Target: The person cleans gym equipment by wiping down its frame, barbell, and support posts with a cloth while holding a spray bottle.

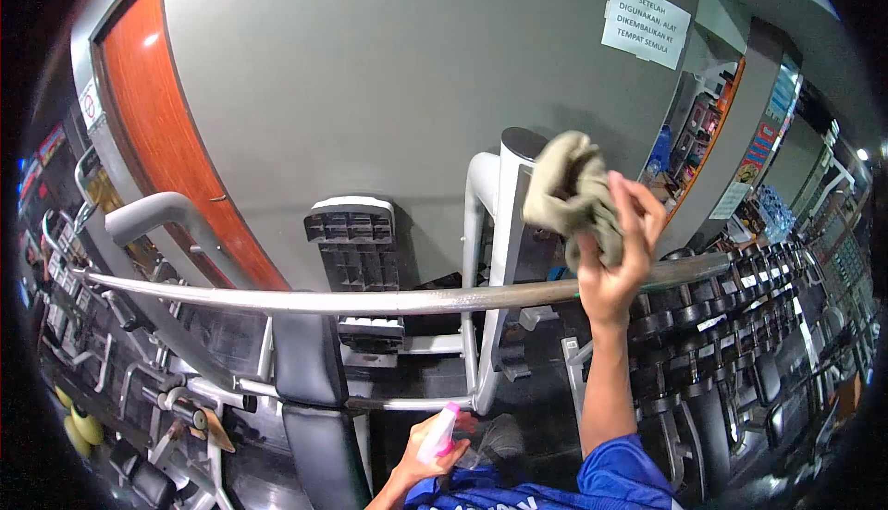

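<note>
My right hand [618, 265] is raised at the right of centre, its fingers closed on a crumpled olive-green cloth [566, 186]. Just below the cloth runs a long metal barbell [370, 302], and my right forearm passes in front of it. Whether the cloth touches the bar I cannot tell. Low in the middle, close to my body, my left hand [421, 454] is wrapped round a spray bottle with a white and pink top [439, 434]. The lower part of the bottle is mostly hidden by my fingers.
A black padded bench [313, 362] stands under the bar, beside a white rack upright [509, 223]. Dumbbells [689, 311] fill racks at the right. Behind are a grey wall [370, 75] with a paper sign [646, 22] and an orange-brown door [153, 94].
</note>
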Demonstrator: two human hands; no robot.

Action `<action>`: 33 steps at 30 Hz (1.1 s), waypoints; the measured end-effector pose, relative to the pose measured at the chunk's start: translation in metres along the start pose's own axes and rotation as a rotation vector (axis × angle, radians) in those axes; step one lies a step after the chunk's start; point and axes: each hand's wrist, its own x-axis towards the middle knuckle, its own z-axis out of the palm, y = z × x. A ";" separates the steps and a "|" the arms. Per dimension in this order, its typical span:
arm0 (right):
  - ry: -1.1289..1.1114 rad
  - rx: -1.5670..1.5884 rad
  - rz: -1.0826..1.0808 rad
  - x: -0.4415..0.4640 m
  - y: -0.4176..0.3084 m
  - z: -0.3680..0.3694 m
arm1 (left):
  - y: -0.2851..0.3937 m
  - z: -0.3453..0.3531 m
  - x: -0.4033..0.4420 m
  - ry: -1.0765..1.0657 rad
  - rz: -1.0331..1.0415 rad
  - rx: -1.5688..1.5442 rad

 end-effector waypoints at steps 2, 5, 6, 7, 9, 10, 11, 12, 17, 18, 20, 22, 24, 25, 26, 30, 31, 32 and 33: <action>-0.159 -0.113 -0.106 0.005 0.014 0.009 | 0.002 0.001 0.002 -0.010 0.026 0.015; -0.210 -0.116 -0.131 -0.017 0.035 0.017 | 0.003 -0.002 0.005 -0.006 0.040 0.023; -0.247 -0.152 -0.138 -0.023 0.034 0.012 | 0.002 -0.001 0.004 0.012 0.037 0.021; -0.287 -0.189 -0.142 -0.031 0.033 0.007 | 0.001 0.000 0.002 0.028 0.030 0.017; -0.415 -0.152 -0.100 -0.045 0.032 -0.007 | 0.000 0.000 0.001 0.026 0.007 0.017; -0.472 -0.143 -0.084 -0.047 0.032 -0.014 | -0.001 -0.001 0.002 0.026 0.000 0.018; -0.532 -0.133 -0.066 -0.048 0.030 -0.020 | -0.002 0.000 0.001 0.027 -0.003 0.004; -0.606 -0.146 -0.038 -0.046 0.027 -0.027 | -0.004 0.001 0.000 0.028 -0.005 -0.011; -0.865 -0.141 0.107 -0.019 0.010 -0.051 | -0.002 0.002 -0.002 -0.011 -0.030 -0.003; -0.871 -0.106 0.197 -0.014 0.008 -0.055 | 0.000 0.001 -0.001 -0.026 -0.015 0.012; -0.692 -0.035 0.203 -0.005 0.009 -0.058 | 0.002 0.001 -0.001 -0.031 0.000 0.013; -0.403 0.031 0.165 -0.003 0.006 -0.052 | 0.001 0.003 -0.001 -0.010 0.000 -0.011; -0.203 0.042 0.076 -0.013 0.011 -0.032 | -0.002 0.006 0.001 -0.002 0.040 -0.044; -0.158 0.009 0.011 -0.017 0.013 -0.022 | -0.003 0.007 0.002 -0.001 0.060 -0.061; -0.318 0.006 0.140 -0.022 0.010 -0.015 | -0.003 0.007 0.002 -0.016 0.067 -0.037; -0.591 -0.053 0.142 -0.043 0.014 -0.019 | 0.002 0.002 0.006 -0.020 0.090 0.007; -0.665 -0.077 0.167 -0.047 0.010 -0.026 | 0.004 0.001 0.005 -0.004 0.089 0.002; -0.702 -0.113 0.141 -0.046 0.008 -0.031 | 0.006 0.000 0.004 -0.012 0.069 0.009; -0.738 -0.151 0.113 -0.043 0.006 -0.036 | 0.008 -0.003 0.004 -0.020 0.051 0.016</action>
